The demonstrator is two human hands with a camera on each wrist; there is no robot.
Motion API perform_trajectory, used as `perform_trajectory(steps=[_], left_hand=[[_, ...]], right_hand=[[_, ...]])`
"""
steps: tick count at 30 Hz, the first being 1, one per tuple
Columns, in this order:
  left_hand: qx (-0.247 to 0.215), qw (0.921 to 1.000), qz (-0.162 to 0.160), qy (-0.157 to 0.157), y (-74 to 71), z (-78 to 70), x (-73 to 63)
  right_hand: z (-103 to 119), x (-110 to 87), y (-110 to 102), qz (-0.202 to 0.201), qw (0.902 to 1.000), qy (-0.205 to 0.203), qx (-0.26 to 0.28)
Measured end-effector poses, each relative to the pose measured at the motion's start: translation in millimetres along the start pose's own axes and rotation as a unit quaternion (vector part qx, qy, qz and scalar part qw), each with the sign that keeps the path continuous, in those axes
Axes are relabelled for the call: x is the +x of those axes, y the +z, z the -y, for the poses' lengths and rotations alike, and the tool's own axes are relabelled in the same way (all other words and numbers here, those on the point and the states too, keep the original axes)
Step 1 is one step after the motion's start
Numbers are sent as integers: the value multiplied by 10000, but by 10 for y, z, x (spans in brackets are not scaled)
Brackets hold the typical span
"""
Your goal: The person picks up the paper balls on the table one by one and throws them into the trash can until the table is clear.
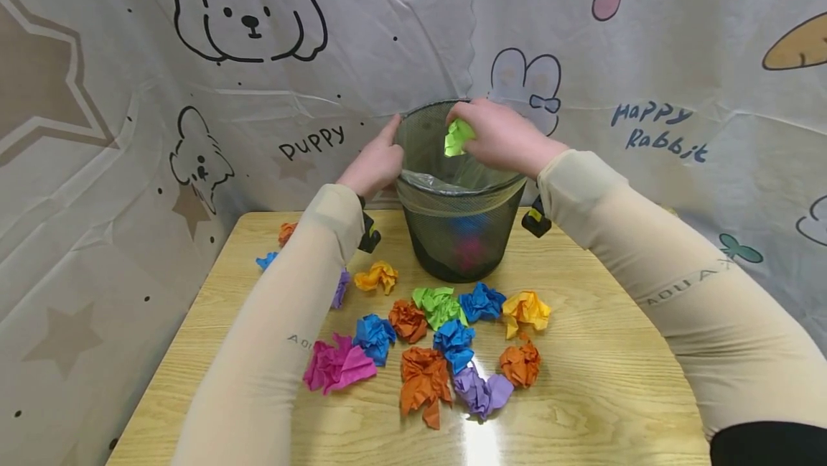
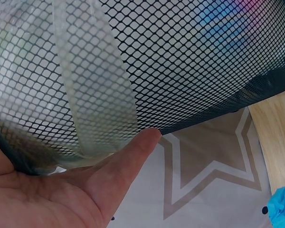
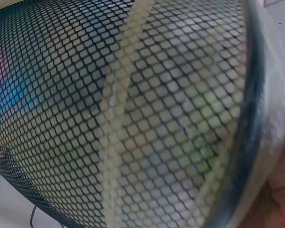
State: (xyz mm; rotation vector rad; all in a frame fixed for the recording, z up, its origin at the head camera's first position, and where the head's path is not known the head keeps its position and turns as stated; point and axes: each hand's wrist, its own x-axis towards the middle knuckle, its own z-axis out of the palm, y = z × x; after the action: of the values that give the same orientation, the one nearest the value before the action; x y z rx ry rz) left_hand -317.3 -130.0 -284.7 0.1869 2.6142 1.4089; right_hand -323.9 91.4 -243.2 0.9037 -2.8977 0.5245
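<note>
In the head view I have the green ball of crumpled paper in the person's right grip, pinched between thumb and fingers with the gap closed down to the paper; it appears to hang just inside the mouth of the mesh bin. The left grip is spread against the bin's left side near the rim, fingers fairly straight, steadying rather than clenching as I judge it. Nearer me, more balls lie scattered over the worktop. I expect the green ball to be very light, dry and easily squashed, so I'd take a light pinch across its thick crumpled middle; a loose corner could unfold or tear. The bin itself looks light enough to tip, so I'd keep any hold on its stiff rim, not on the thin, slippery liner. In the left wrist view the thumb lies extended along the outside of the mesh, and a blue ball sits in the corner. In the right wrist view the mesh fills most of my picture, with blurred green behind it near the rim; only a sliver of hand shows, so from there I cannot tell how it pinches.
</note>
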Motion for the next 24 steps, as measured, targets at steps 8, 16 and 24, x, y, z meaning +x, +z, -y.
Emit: perform_trajectory(steps=[8,16,24], left_hand=[[37,10000,26,73,-13,13,5],[136,9999,19,105,-23,16,8],[245,9995,-25,214,-22,14,4]], right_hand=[[31,35,54,239,9994,3,-233],[40,49,71,318,9991,44,-266],[50,44,63,621,9966,207,-492]])
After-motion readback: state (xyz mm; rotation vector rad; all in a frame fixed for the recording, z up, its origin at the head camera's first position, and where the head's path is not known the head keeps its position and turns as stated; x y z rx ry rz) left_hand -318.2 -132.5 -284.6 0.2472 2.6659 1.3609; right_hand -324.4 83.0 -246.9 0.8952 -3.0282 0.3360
